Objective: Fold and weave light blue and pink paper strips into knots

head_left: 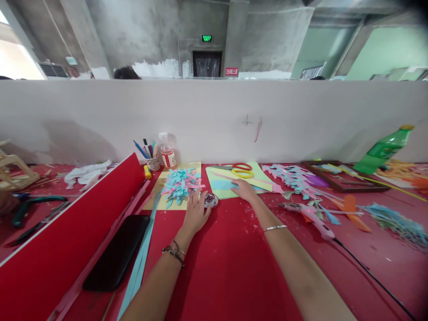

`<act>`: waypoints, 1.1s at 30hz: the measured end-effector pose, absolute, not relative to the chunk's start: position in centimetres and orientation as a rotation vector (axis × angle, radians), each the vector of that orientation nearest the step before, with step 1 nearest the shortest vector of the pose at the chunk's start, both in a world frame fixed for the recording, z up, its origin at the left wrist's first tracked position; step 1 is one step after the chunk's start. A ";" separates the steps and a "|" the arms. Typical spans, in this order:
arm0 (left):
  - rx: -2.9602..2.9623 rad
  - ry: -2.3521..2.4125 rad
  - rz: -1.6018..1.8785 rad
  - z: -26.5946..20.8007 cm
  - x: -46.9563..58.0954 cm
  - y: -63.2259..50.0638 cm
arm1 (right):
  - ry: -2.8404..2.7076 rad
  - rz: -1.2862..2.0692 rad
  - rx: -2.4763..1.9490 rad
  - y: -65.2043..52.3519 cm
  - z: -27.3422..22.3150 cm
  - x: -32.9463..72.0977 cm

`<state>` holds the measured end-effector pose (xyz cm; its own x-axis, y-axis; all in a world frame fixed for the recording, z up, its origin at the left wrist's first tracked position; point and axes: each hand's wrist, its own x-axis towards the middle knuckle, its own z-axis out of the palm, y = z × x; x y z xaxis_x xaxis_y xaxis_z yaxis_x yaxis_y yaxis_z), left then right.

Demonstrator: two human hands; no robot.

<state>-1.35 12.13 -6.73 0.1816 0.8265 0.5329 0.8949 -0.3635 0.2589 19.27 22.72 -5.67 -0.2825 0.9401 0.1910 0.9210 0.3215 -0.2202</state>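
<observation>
My left hand (196, 212) lies low over the red table, fingers spread, at the edge of a heap of blue and pink paper strips (180, 185). Right by its thumb sits a small round white object with a dark pattern (210, 200); whether they touch I cannot tell. My right hand (244, 190) reaches onto pale green and blue paper sheets (219, 186), fingers stretched out, near a pink paper strip (220, 175). Just beyond it lie scissors (242, 170) with red and yellow handles. The heap rests on a yellow sheet (195, 168).
At left are a black phone (117, 252), long blue strips (142, 254) and a slanted red board (76, 236). A pen cup (153, 163) and clear bottle (167, 151) stand behind. At right lie a pink glue gun (309, 216) with cord, fringed paper (290, 178) and a green bottle (383, 149).
</observation>
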 end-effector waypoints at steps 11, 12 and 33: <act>-2.367 -1.638 -0.935 -6.5 -1.4 11.9 | -2.425 0.087 -1.637 22.1 -4.9 18.6; -2.375 -1.630 -0.932 -6.5 -1.4 11.9 | -2.431 0.080 -1.630 22.0 -4.7 18.4; -2.391 -1.610 -0.888 -6.4 -1.6 12.1 | -2.170 0.130 -1.678 21.0 -4.1 18.2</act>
<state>-1.56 12.06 -6.37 0.2595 0.8063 0.5316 0.8800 -0.4242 0.2137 18.17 20.97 -4.13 -0.2045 0.9467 0.2489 0.9102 0.2775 -0.3074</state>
